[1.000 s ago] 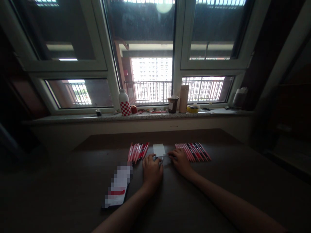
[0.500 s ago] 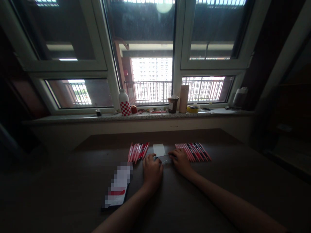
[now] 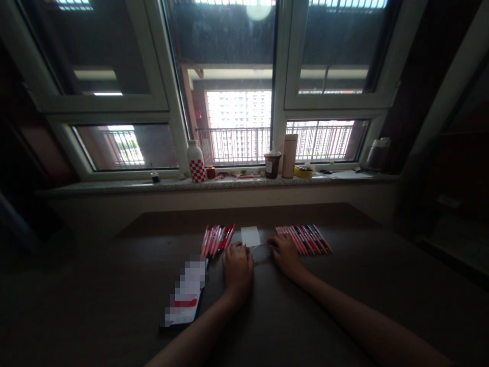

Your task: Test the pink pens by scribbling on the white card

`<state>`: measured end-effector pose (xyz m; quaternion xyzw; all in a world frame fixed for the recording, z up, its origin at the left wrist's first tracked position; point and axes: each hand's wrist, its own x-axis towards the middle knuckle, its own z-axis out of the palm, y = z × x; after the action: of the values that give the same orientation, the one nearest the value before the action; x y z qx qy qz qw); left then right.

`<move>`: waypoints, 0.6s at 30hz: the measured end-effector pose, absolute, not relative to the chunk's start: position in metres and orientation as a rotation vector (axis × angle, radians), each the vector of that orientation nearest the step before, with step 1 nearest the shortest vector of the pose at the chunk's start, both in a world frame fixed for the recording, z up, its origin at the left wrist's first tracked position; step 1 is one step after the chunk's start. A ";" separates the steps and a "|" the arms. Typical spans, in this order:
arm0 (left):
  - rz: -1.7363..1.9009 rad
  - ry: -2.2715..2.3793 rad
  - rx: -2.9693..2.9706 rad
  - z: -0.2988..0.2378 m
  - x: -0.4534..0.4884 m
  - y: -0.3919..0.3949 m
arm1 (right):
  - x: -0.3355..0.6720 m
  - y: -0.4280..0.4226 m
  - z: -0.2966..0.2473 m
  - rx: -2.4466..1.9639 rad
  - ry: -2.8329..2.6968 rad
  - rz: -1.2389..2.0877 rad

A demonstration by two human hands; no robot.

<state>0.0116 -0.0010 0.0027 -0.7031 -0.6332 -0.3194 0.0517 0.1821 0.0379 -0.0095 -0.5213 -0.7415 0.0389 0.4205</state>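
Both my hands rest on a dark table [image 3: 344, 306]. Closed fingers of my left hand [image 3: 237, 270] and my right hand [image 3: 284, 253] hold the two ends of a thin clear item [image 3: 260, 249] between them; it is too dim to name. A small white paper [image 3: 250, 236] lies just beyond it. A bunch of red and pink pens [image 3: 217, 238] lies left of the paper. A row of pink and dark pens [image 3: 305, 238] lies right of my right hand.
A flat pixelated packet [image 3: 186, 295] lies left of my left forearm. The windowsill [image 3: 114, 186] behind the table holds a checked bottle [image 3: 196, 161], a dark cup [image 3: 272, 164], a tall tumbler [image 3: 289, 155], a yellow tape roll [image 3: 303, 171] and papers [image 3: 349, 175].
My left hand has drawn slightly left and the thin item between my hands has shifted a little. Everything else stays put.
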 end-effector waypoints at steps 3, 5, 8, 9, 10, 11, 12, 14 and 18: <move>-0.985 -1.931 -2.131 0.002 0.011 -0.001 | 0.182 0.039 -0.011 -1.305 -1.868 0.098; -0.990 -1.927 -2.132 0.002 0.011 -0.001 | 0.182 0.038 -0.011 -1.300 -1.872 0.098; -0.991 -1.921 -2.134 0.002 0.011 -0.001 | 0.182 0.038 -0.010 -1.309 -1.878 0.099; -0.990 -1.919 -2.136 0.003 0.011 -0.001 | 0.182 0.037 -0.009 -1.316 -1.882 0.103; -0.989 -1.919 -2.137 0.003 0.011 0.000 | 0.181 0.036 -0.009 -1.322 -1.886 0.109; -0.990 -1.918 -2.137 0.003 0.011 0.000 | 0.181 0.036 -0.008 -1.329 -1.889 0.114; -0.990 -1.917 -2.136 0.002 0.011 0.000 | 0.181 0.035 -0.007 -1.334 -1.892 0.118; -0.991 -1.916 -2.132 0.002 0.011 0.000 | 0.180 0.035 -0.006 -1.341 -1.896 0.120; -0.997 -1.910 -2.130 0.002 0.011 0.000 | 0.180 0.034 -0.006 -1.342 -1.904 0.106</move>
<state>0.0112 0.0000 0.0017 -0.7019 -0.6294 -0.3285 0.0563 0.1797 0.0341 -0.0065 -0.5290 -0.7505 0.0418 0.3938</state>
